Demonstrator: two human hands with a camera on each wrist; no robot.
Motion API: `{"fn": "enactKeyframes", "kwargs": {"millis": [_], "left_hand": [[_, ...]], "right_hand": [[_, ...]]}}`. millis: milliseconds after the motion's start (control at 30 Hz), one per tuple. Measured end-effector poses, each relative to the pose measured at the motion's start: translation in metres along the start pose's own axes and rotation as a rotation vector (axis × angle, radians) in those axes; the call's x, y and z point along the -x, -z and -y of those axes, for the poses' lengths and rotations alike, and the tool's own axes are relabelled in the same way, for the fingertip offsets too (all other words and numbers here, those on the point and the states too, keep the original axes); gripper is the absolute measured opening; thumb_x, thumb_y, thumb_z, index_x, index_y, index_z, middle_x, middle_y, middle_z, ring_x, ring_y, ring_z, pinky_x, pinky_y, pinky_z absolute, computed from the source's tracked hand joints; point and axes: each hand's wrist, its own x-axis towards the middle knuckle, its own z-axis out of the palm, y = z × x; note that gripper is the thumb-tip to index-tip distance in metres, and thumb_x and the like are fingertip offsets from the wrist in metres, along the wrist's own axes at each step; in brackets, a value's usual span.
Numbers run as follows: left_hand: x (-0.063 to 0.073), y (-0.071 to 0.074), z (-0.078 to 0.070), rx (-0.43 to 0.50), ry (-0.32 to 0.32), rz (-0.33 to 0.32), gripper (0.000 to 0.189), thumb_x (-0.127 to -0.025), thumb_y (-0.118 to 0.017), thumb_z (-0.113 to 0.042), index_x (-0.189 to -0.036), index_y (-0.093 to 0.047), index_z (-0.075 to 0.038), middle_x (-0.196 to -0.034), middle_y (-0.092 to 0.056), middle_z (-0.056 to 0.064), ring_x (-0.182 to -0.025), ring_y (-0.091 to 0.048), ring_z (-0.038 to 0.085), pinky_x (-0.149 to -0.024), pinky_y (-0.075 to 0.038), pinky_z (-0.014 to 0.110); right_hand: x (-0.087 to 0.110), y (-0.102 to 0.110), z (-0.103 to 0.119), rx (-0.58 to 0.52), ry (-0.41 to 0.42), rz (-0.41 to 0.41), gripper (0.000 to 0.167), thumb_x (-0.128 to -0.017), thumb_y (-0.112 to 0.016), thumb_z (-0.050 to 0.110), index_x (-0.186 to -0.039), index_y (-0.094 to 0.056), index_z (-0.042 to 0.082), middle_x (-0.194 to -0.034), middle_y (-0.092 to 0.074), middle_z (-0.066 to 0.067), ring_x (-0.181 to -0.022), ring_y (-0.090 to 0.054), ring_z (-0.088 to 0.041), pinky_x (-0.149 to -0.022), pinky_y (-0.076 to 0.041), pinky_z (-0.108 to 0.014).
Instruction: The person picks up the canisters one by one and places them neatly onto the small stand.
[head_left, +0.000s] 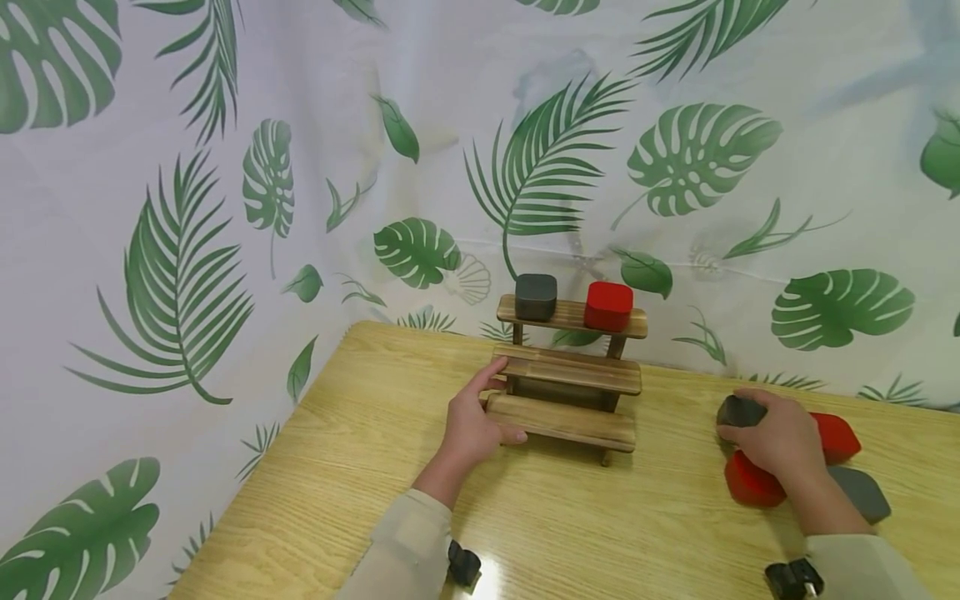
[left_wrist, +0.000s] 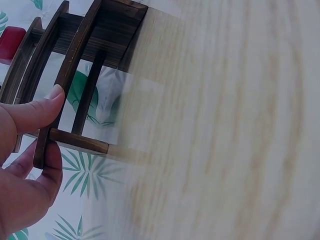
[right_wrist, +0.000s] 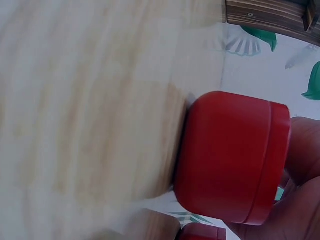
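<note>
A three-tier wooden stand (head_left: 562,421) rests on the table near the patterned backdrop. At its left end my left hand (head_left: 472,425) grips the lowest plank (left_wrist: 72,65), thumb on one face and fingers curled behind it. A dark grey tin (head_left: 536,297) and a red tin (head_left: 609,306) sit on the top tier. On the right, my right hand (head_left: 783,433) pinches another dark grey tin (head_left: 738,412) between thumb and fingers. Just in front of that hand is a red lidded tin (right_wrist: 230,157), which fills much of the right wrist view and hides the held one.
Another red tin (head_left: 836,437) and a grey tin (head_left: 860,492) lie beside my right hand and forearm. The wooden table (head_left: 315,475) meets a white leaf-printed cloth (head_left: 330,167) at the back and left. Dark wrist cameras show by both sleeves.
</note>
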Motion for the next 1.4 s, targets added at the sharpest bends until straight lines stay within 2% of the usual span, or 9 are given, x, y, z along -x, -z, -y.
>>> {"fn": "enactKeyframes", "kwargs": {"millis": [167,567,800,1000,1233,1400], "left_hand": [[0.001,0.0,0.0,0.003,-0.001,0.002,0.11,-0.058,-0.091,0.014,-0.145,-0.051,-0.041,-0.127,-0.057,0.002,-0.105,-0.052,0.031,-0.08,-0.054,0.036],[0.001,0.0,0.0,0.01,0.008,0.002,0.109,-0.058,-0.09,0.015,-0.144,-0.052,-0.041,-0.127,-0.057,0.003,-0.102,-0.051,0.031,-0.061,-0.053,0.033],[0.001,0.0,0.0,0.011,0.019,0.001,0.109,-0.059,-0.09,0.015,-0.144,-0.052,-0.042,-0.127,-0.057,0.002,-0.101,-0.049,0.031,-0.061,-0.053,0.033],[0.002,0.001,-0.002,-0.006,0.013,0.0,0.11,-0.059,-0.091,0.013,-0.145,-0.051,-0.042,-0.126,-0.057,0.0,-0.101,-0.05,0.03,-0.071,-0.053,0.033],[0.002,0.0,-0.002,0.002,0.015,-0.003,0.109,-0.059,-0.09,0.014,-0.144,-0.052,-0.043,-0.126,-0.057,0.001,-0.1,-0.05,0.031,-0.059,-0.052,0.033],[0.002,0.0,-0.002,0.006,0.021,-0.002,0.109,-0.059,-0.09,0.014,-0.144,-0.052,-0.043,-0.126,-0.057,0.001,-0.101,-0.05,0.031,-0.058,-0.052,0.032]], "right_hand": [[-0.001,-0.002,-0.003,0.005,-0.002,0.011,0.069,-0.082,-0.081,0.025,-0.137,-0.051,-0.004,-0.128,-0.044,-0.044,-0.107,-0.043,-0.06,-0.079,-0.043,-0.066],[0.0,-0.006,-0.003,-0.025,0.001,-0.041,0.062,-0.08,-0.083,0.026,-0.13,-0.059,0.0,-0.126,-0.049,-0.041,-0.104,-0.046,-0.057,-0.076,-0.043,-0.063],[0.001,-0.006,-0.004,-0.038,0.025,-0.077,0.061,-0.081,-0.082,0.029,-0.131,-0.06,0.001,-0.129,-0.049,-0.04,-0.107,-0.045,-0.058,-0.077,-0.042,-0.063],[0.001,-0.005,-0.002,-0.05,0.023,-0.095,0.063,-0.082,-0.082,0.031,-0.133,-0.06,0.002,-0.131,-0.048,-0.039,-0.109,-0.044,-0.059,-0.078,-0.042,-0.064],[0.005,-0.003,0.004,-0.075,0.014,-0.095,0.066,-0.084,-0.081,0.037,-0.135,-0.059,0.002,-0.133,-0.047,-0.038,-0.112,-0.042,-0.06,-0.08,-0.042,-0.066],[0.009,-0.002,0.009,-0.09,0.006,-0.105,0.066,-0.084,-0.08,0.039,-0.135,-0.059,0.003,-0.133,-0.047,-0.037,-0.11,-0.044,-0.059,-0.076,-0.043,-0.064]]}}
